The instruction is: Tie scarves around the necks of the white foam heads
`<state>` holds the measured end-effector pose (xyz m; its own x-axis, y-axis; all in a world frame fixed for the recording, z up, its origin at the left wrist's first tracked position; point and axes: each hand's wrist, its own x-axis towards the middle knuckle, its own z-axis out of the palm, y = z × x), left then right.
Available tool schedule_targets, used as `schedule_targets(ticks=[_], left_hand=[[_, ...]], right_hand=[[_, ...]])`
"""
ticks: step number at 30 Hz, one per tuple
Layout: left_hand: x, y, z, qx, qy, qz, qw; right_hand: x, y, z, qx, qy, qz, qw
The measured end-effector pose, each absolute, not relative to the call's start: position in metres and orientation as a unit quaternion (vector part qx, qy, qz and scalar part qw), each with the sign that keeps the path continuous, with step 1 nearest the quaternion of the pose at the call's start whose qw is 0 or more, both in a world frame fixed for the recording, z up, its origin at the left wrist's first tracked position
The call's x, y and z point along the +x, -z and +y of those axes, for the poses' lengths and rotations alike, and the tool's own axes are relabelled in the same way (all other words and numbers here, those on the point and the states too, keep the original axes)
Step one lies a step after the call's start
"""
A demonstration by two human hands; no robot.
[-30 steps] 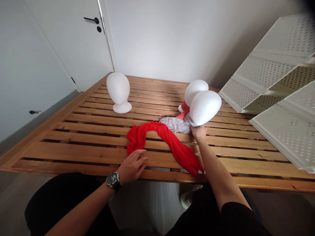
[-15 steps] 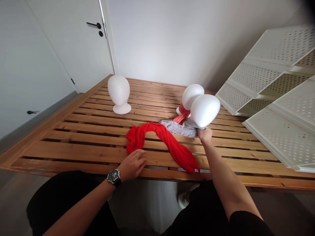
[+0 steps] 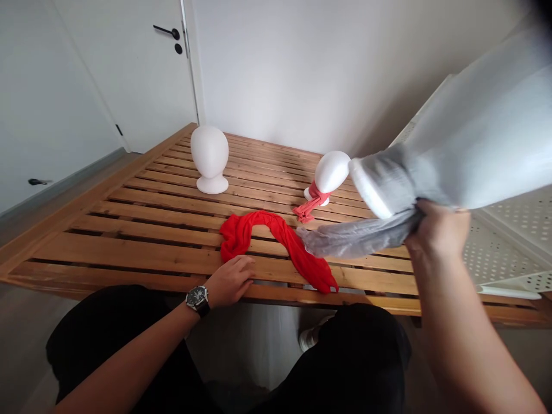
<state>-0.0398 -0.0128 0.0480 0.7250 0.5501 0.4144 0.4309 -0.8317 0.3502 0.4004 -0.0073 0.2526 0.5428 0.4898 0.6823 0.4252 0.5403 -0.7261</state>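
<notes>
A white mannequin head (image 3: 487, 132) is lifted in the air at the right, tipped over with its base (image 3: 371, 187) pointing left. Around its neck is a grey scarf (image 3: 357, 237), whose loose end trails left over the slats. My right hand (image 3: 440, 230) is closed around the neck at the scarf. My left hand (image 3: 230, 280) rests on the table's front edge, fingers loosely stretched, holding nothing. Just beyond it a bright red scarf (image 3: 280, 230) lies in a curve. The grey scarf's end reaches the red one.
On the slatted wooden table (image 3: 142, 244), a bare mannequin head (image 3: 210, 158) stands at the left. Another mannequin head (image 3: 332, 172) stands farther back with a coral scarf (image 3: 313, 202) tied at its neck. White perforated panels (image 3: 509, 247) lean at the right, partly hidden behind the lifted head.
My right hand has raised the mannequin head with the grey scarf off the table, bringing it right and nearer to me, tilting it. My left hand has stayed almost in place.
</notes>
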Motion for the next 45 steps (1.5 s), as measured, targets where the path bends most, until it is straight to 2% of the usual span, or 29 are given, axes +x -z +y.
schedule_targets(ticks=[4,7,11,16,20,24,29,32,37,45], left_hand=[[-0.043,-0.052,-0.015,0.918,-0.261,0.271,0.126],[-0.046,-0.055,-0.017,0.908,-0.276,0.278,0.148],[-0.053,-0.056,-0.018,0.896,-0.293,0.294,0.158],[-0.064,-0.058,-0.019,0.865,-0.323,0.342,0.172],[-0.066,-0.058,-0.022,0.840,-0.329,0.377,0.212],[-0.057,-0.052,-0.026,0.835,-0.332,0.369,0.239],[-0.037,-0.044,-0.034,0.833,-0.318,0.340,0.299],[-0.028,-0.043,-0.041,0.831,-0.281,0.346,0.334],[-0.019,-0.042,-0.046,0.740,-0.264,0.398,0.474],[-0.012,-0.038,-0.052,0.626,-0.237,0.401,0.626]], right_hand=[[0.380,-0.317,-0.055,-0.524,0.001,-0.476,0.706],[0.354,-0.328,-0.078,-0.535,-0.055,-0.477,0.695],[0.308,-0.285,-0.095,-0.532,-0.074,-0.420,0.731],[0.246,-0.176,-0.099,-0.609,-0.148,-0.377,0.682],[0.204,-0.085,-0.089,-0.615,-0.216,-0.354,0.670],[0.182,-0.030,-0.079,-0.620,-0.266,-0.375,0.636],[0.171,-0.014,-0.074,-0.615,-0.294,-0.418,0.600],[0.164,-0.016,-0.077,-0.590,-0.332,-0.491,0.548],[0.160,-0.021,-0.095,-0.628,-0.310,-0.551,0.455],[0.168,-0.027,-0.103,-0.625,-0.369,-0.527,0.441]])
